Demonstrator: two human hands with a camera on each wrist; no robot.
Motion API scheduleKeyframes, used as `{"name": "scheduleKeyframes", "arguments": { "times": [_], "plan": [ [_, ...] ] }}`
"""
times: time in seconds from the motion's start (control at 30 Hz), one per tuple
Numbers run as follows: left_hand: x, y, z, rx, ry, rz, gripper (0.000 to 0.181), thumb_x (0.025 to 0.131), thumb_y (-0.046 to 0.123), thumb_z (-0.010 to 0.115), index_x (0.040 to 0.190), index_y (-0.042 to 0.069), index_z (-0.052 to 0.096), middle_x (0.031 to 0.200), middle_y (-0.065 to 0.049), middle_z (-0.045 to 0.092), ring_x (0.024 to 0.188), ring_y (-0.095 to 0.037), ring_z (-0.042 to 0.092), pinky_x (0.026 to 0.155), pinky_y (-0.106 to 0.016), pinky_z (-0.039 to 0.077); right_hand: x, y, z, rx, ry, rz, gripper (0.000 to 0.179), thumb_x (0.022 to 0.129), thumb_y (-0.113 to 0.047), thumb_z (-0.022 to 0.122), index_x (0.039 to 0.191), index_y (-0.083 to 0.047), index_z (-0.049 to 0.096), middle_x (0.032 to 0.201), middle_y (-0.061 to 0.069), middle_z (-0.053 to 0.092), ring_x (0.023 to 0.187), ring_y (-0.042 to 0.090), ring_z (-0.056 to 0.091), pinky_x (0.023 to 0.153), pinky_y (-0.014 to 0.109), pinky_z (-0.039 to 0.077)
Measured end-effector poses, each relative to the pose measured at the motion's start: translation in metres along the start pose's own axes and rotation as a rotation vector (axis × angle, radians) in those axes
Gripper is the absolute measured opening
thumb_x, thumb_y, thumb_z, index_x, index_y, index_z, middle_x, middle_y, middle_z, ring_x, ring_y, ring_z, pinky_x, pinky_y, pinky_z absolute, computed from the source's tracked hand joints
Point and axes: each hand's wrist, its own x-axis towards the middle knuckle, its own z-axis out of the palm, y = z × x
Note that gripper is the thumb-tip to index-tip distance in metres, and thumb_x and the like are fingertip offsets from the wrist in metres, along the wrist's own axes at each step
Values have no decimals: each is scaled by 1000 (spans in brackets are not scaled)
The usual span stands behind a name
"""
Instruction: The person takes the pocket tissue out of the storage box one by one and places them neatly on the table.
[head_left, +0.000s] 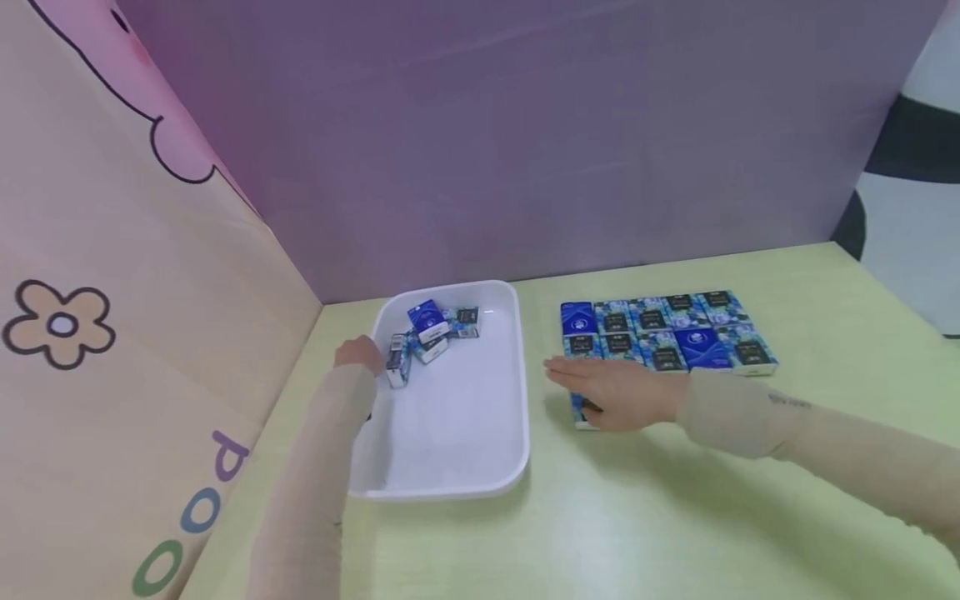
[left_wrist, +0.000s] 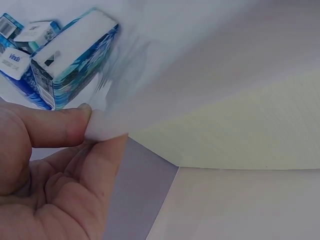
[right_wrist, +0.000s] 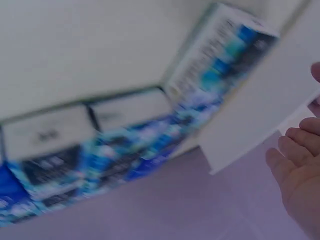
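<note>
My left hand [head_left: 360, 353] pinches the left rim of a white plastic tray [head_left: 465, 433] between thumb and fingers, as the left wrist view shows. Inside that tray, near its far left, several small blue tissue packs [head_left: 428, 322] lie in a loose heap; one pack [left_wrist: 75, 60] stands close to my fingers. To the right of the tray my right hand [head_left: 622, 393] is held flat with straight fingers over the near left end of a block of similar packs [head_left: 651, 317]. It partly covers a pack [head_left: 582, 419] in front of the rows. Whether it touches this pack I cannot tell.
The light green table [head_left: 675, 517] carries the tray and the block of packs. A purple partition [head_left: 525, 150] rises along the back edge, and a cream printed panel [head_left: 150, 333] stands along the left side.
</note>
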Motion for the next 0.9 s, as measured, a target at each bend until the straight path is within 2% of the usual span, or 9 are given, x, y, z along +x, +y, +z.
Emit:
{"name": "scheduleKeyframes", "arguments": {
  "times": [0.13, 0.2, 0.43, 0.57, 0.7, 0.8, 0.9],
  "plan": [
    [1, 1, 1, -9, -3, -5, 33, 88, 14, 50, 113, -8, 54, 95, -22, 63, 82, -29, 62, 67, -35, 54, 17, -13, -22, -26, 80, -35, 60, 88, -22, 54, 142, -7, 32, 148, 10, 30, 134, 28, 32, 101, 42, 41],
    [2, 1, 2, -18, -3, -11, 33, 88, 14, 50, 114, -8, 54, 96, -22, 63, 82, -29, 62, 67, -35, 54, 30, -20, -33, -35, 99, -38, 58, 89, -25, 54, 141, -7, 34, 147, 10, 32, 133, 27, 34, 104, 43, 37],
    [7, -2, 3, -8, -3, -25, 33, 88, 13, 51, 113, -7, 54, 96, -22, 63, 84, -30, 62, 71, -38, 54, 96, -44, -58, -74, 56, -67, 53, 91, -28, 52, 137, -5, 39, 143, 10, 38, 133, 25, 36, 107, 40, 33],
    [5, -4, 1, 16, 14, -17, 32, 87, 12, 50, 111, -8, 54, 95, -23, 63, 84, -31, 62, 71, -38, 54, 144, -54, -60, -91, 14, -87, 50, 92, -32, 52, 134, -7, 44, 139, 9, 45, 129, 24, 41, 108, 37, 33],
    [0, 0, 0, 57, 41, 18, 30, 87, 11, 49, 108, -9, 55, 95, -24, 63, 86, -33, 62, 74, -39, 54, 193, -60, -54, -21, -15, -96, 43, 91, -34, 53, 126, -9, 52, 123, 5, 59, 111, 18, 56, 97, 31, 44],
    [-2, 3, 0, 64, 54, 30, 29, 86, 11, 49, 106, -9, 56, 94, -24, 64, 86, -33, 63, 74, -39, 55, 224, -62, -48, 27, -22, -96, 35, 91, -32, 54, 117, -7, 57, 107, 3, 64, 95, 14, 60, 86, 27, 48],
    [-2, 3, 0, 62, 51, 37, 28, 87, 11, 49, 107, -8, 57, 93, -23, 65, 86, -32, 64, 73, -38, 55, 250, -64, -40, 21, -16, -84, 32, 90, -31, 56, 113, -8, 58, 104, 3, 63, 93, 14, 59, 84, 26, 48]
  ]
}}
